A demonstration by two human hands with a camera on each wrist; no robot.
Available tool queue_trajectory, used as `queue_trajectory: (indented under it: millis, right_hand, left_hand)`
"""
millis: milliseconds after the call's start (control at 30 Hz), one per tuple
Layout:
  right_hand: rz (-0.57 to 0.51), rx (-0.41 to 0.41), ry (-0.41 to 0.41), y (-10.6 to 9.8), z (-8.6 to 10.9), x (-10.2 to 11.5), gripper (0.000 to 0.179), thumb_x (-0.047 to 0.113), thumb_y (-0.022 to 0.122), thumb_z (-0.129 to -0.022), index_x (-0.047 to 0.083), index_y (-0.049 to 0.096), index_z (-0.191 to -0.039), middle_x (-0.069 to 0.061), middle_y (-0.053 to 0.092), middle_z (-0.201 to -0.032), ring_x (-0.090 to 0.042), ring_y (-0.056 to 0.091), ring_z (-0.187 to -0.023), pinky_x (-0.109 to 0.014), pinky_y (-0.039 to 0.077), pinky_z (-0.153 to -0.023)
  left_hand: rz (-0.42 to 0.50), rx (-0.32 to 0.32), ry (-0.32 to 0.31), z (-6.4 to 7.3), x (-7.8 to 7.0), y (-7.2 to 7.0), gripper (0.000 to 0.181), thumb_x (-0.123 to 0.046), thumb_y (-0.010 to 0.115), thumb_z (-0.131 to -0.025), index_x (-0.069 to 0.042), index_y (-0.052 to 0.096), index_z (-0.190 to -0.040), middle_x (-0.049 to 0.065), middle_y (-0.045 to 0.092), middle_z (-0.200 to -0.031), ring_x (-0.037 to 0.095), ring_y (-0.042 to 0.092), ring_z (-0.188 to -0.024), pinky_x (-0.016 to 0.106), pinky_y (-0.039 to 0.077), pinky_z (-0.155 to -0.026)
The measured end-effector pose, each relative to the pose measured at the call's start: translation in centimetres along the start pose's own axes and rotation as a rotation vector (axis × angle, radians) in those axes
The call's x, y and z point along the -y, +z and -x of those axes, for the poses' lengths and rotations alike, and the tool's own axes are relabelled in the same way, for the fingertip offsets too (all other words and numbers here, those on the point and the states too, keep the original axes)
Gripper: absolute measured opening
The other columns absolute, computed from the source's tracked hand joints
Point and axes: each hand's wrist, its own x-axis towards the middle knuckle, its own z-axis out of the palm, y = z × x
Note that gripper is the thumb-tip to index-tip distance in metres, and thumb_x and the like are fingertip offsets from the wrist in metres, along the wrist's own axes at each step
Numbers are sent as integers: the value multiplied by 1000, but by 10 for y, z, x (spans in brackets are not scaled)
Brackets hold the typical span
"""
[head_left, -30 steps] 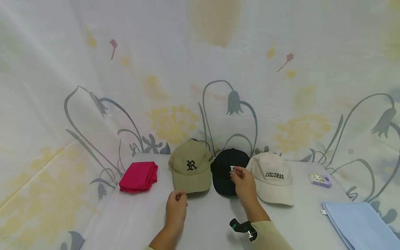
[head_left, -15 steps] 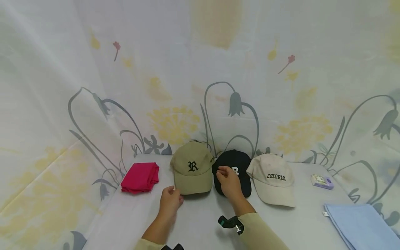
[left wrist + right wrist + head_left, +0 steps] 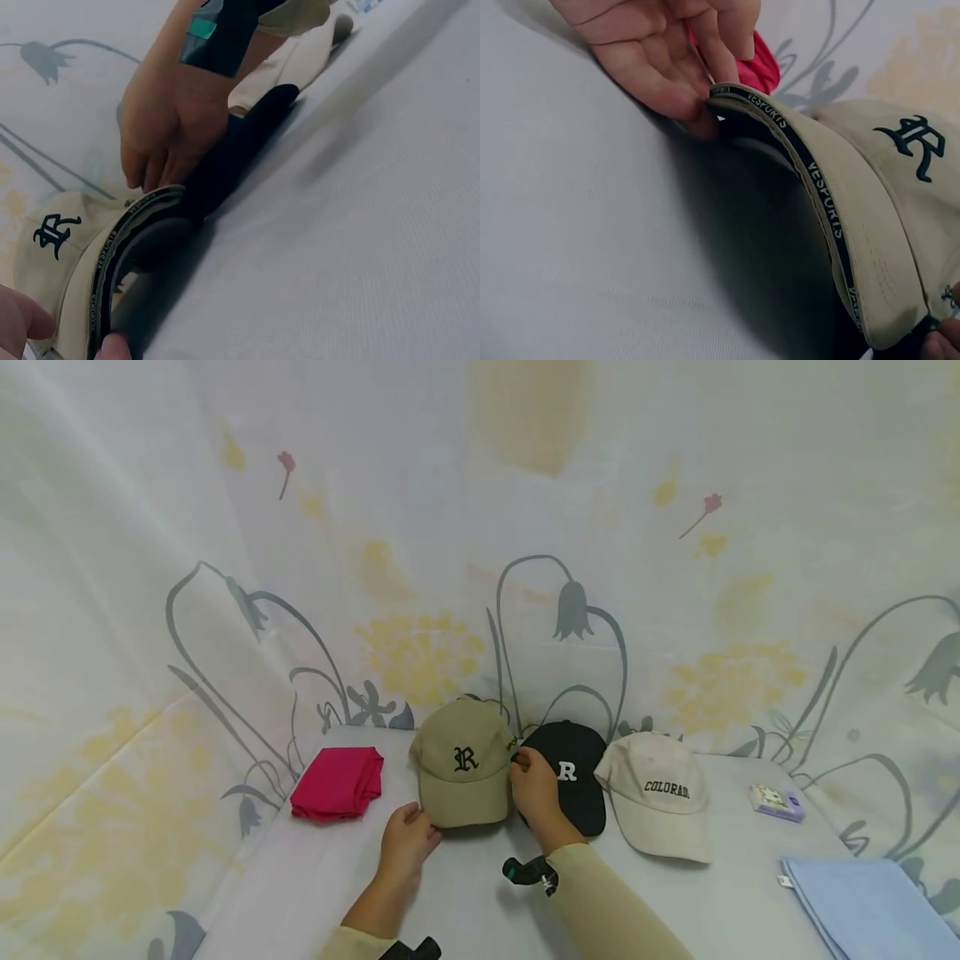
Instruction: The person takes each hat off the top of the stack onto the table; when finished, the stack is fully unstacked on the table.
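Observation:
An olive baseball cap (image 3: 463, 764) with a dark R rests near the back of the white-covered table. My left hand (image 3: 408, 843) pinches the left edge of its brim, thumb below the brim, as the right wrist view shows. At the cap's right side, by the end of the brim, my right hand (image 3: 538, 793) holds it between thumb and fingertips (image 3: 941, 343). That hand partly covers a black cap (image 3: 581, 797) with a white R. Farther right stands a cream cap (image 3: 660, 797) lettered COLORADO.
A folded red cloth (image 3: 337, 783) lies left of the caps. On the right are a small purple-and-white packet (image 3: 777, 802) and a folded light blue cloth (image 3: 870, 906). A flower-printed curtain (image 3: 637, 568) hangs behind the table.
My right hand has moved left from in front of the black cap to the olive cap's right side. My left hand has shifted slightly left and taken hold of the brim's edge.

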Motion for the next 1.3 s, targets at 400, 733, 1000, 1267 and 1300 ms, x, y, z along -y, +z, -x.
queue_trajectory:
  millis: [400,733,1000,1267,1300]
  right_hand:
    - [-27,-2,52,12,-6,-5,50,15,53,-108,-2,45,-154,-25,59,-143,-41,57,-133,-55,51,-108]
    - [-204,-19,117,18,-6,-9,53,16,54,-108,3,41,-158,-21,57,-141,-37,56,-130,-51,51,-104]
    - [-261,-17,130,16,-7,-8,53,15,58,-107,2,43,-156,-18,59,-132,-31,57,-120,-40,51,-95]
    - [-252,-6,140,14,-5,-4,54,16,60,-107,2,44,-156,-17,60,-132,-31,58,-119,-40,52,-95]
    - [-255,-5,139,14,-6,-4,54,16,60,-107,2,43,-156,-17,60,-132,-31,58,-120,-40,51,-95]
  left_hand:
    - [1,16,-29,-1,0,-3,59,-7,51,-106,15,28,-156,35,37,-154,26,60,-109,31,61,-89]
    - [1,-9,43,-2,2,-6,58,-6,61,-103,18,36,-150,36,45,-146,17,64,-95,25,61,-80]
    - [2,-13,58,-6,4,-9,58,-7,65,-102,19,40,-148,33,52,-139,10,62,-85,21,58,-73]
    - [-13,20,61,-5,1,-11,52,-10,64,-103,16,47,-145,23,59,-127,12,61,-86,22,57,-73]
    - [-19,18,60,-5,0,-11,51,-10,64,-103,15,48,-144,21,59,-125,13,61,-87,22,57,-73]
